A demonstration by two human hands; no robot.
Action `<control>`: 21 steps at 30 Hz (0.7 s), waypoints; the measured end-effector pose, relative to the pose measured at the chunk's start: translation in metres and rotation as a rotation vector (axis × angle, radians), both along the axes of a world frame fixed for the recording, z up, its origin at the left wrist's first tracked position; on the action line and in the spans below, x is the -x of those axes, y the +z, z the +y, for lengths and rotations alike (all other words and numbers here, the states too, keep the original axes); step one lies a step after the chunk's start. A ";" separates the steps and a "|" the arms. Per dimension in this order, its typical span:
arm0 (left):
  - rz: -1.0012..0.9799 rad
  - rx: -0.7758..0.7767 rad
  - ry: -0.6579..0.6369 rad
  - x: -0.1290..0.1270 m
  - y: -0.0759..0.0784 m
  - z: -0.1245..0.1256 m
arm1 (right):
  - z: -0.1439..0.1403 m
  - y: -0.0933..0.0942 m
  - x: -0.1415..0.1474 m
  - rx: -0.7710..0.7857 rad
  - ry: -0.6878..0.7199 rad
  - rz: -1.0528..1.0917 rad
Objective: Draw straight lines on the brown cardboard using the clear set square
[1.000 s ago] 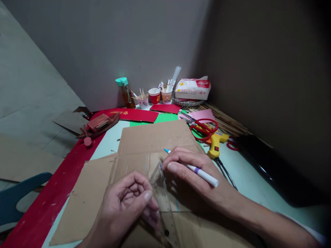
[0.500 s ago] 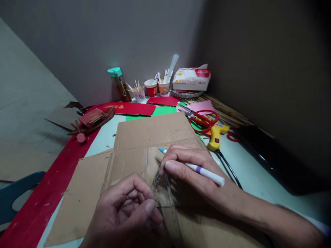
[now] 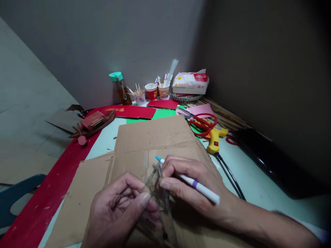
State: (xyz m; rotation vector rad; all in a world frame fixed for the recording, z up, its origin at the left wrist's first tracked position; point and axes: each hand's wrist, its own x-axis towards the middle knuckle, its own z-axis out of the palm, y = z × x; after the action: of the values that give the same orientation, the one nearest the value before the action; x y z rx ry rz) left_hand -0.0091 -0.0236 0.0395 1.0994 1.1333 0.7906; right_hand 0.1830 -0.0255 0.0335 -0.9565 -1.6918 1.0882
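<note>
My left hand (image 3: 121,206) is closed, thumb and fingers pinching a clear set square (image 3: 167,215) above the cardboard. In my right hand (image 3: 188,182) is a white marker pen (image 3: 204,192) with a purple band and a blue tip, which points up and left. The right fingertips also touch the set square near its upper corner. Beneath both hands lies a sheet of brown cardboard (image 3: 152,134) with a fold across it and faint blue lines. Another cardboard piece (image 3: 77,199) is on its left.
Red-handled scissors (image 3: 203,124) and a yellow glue gun (image 3: 214,139) lie to the right, beside a shiny black object (image 3: 271,165). At the back stand a bottle (image 3: 122,91), a red paper cup (image 3: 151,92) and a tissue pack (image 3: 191,83). A small model boat (image 3: 94,124) sits at left.
The set square has turned and tilted a little between my hands. My right hand and the marker have shifted slightly down and left. The whole view has dipped a bit.
</note>
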 end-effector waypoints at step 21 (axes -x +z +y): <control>-0.072 -0.014 0.019 -0.002 0.001 0.005 | -0.007 -0.003 0.004 -0.068 -0.031 -0.043</control>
State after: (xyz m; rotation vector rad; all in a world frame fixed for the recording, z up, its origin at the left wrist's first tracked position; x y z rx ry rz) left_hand -0.0071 -0.0186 0.0402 1.0651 1.0804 0.8478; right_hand 0.1791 -0.0328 0.0305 -0.9659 -1.7323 0.9893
